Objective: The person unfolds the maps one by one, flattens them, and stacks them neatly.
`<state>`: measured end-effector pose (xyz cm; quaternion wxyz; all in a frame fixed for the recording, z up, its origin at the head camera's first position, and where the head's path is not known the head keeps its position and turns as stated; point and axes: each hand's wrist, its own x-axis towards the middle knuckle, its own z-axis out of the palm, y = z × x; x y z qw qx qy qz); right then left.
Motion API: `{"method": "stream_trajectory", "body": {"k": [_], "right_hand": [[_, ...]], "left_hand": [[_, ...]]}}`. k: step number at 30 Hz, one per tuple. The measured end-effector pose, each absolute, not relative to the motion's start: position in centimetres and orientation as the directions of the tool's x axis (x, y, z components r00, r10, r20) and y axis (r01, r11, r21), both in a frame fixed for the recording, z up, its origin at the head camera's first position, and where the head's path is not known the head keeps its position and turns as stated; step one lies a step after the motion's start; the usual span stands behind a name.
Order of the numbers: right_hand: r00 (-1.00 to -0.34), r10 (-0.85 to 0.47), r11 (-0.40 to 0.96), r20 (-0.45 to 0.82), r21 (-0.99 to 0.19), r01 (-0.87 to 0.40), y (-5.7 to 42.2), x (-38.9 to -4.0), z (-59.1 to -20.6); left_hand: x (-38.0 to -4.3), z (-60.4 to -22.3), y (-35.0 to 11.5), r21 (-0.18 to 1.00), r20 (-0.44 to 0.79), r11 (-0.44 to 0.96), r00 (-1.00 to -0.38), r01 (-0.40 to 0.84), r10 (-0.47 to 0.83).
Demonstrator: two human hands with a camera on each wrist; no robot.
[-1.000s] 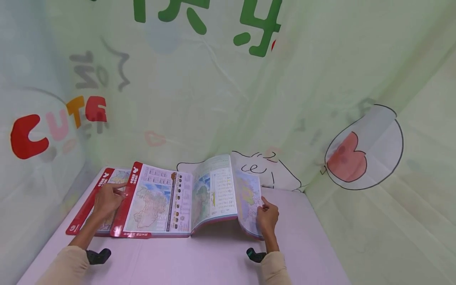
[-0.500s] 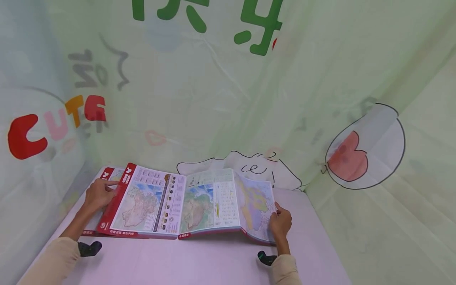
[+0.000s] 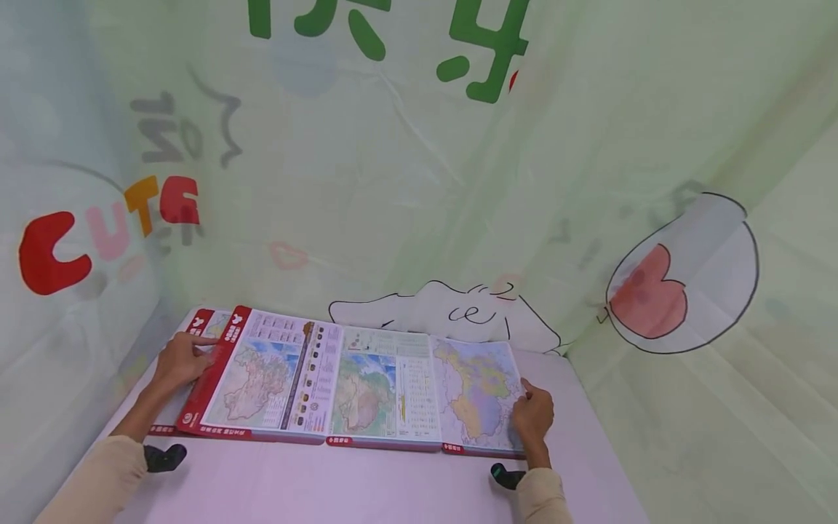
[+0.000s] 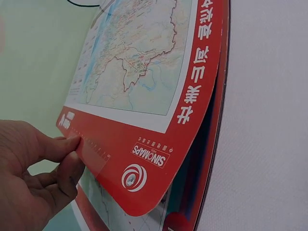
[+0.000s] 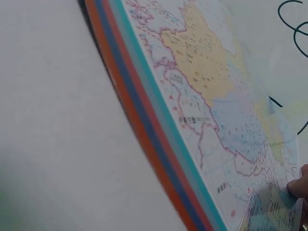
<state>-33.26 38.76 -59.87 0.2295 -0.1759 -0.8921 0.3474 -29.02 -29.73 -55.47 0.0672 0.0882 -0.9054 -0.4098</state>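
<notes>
A wide map atlas (image 3: 386, 386) lies spread on the table, its panels side by side with coloured maps. My left hand (image 3: 183, 362) pinches the red outer edge of its left leaf (image 3: 262, 371) between thumb and finger. In the left wrist view that red-bordered leaf (image 4: 130, 144) stands a little raised over another printed sheet below. At the other end, my right hand (image 3: 533, 415) holds the outer edge of the right-hand page (image 3: 478, 397). Only a fingertip (image 5: 299, 185) of it shows on the page in the right wrist view, near coloured layered edges.
A second red-edged panel (image 3: 212, 324) shows from under the left leaf. The pale pink table (image 3: 327, 487) extends in front of the atlas. Printed light-green cloth (image 3: 393, 182) hangs behind and at both sides. A dark wrist mount (image 3: 165, 458) sits at each forearm.
My right hand has moved right and drawn the right page outward; the raised, bent middle pages have come down flat. My left hand has shifted slightly left with the red-edged leaf.
</notes>
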Motion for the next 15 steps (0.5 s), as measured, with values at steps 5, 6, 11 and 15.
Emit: {"method": "stream_trajectory", "body": {"k": [5, 6, 11, 15], "right_hand": [[-0.837, 0.471, 0.698, 0.280, -0.698, 0.160, 39.6, -33.9, -60.6], [-0.838, 0.475, 0.694, 0.268, -0.699, 0.170, 39.6, -33.9, -60.7], [-0.840, 0.497, 0.679, 0.218, -0.701, 0.220, 39.6, -34.1, -60.9], [-0.842, 0.497, 0.701, 0.210, -0.669, 0.246, 40.4, -34.9, -61.6]], "left_hand": [[-29.1, -55.6, -29.8, 0.756, 0.040, 0.644, -0.974, -0.115, -0.222], [-29.1, -55.7, -29.8, 0.757, 0.035, 0.642, -0.974, -0.121, -0.224], [-29.0, -56.1, -29.8, 0.757, 0.028, 0.639, -0.970, -0.138, -0.243], [-28.8, -56.3, -29.5, 0.765, 0.050, 0.627, -0.956, -0.150, -0.290]]}}
